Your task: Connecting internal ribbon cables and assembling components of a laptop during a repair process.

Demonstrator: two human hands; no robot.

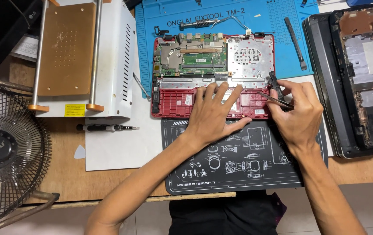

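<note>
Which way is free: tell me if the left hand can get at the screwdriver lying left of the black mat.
Probably yes. The left hand rests flat on the red laptop base, holding nothing; the screwdriver lies on the white sheet, nothing between them.

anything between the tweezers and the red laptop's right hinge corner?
Nothing visible. The right hand holds the tweezers directly over the open red laptop, tips near its right edge. The left hand rests flat on the lower section, left of them.
</note>
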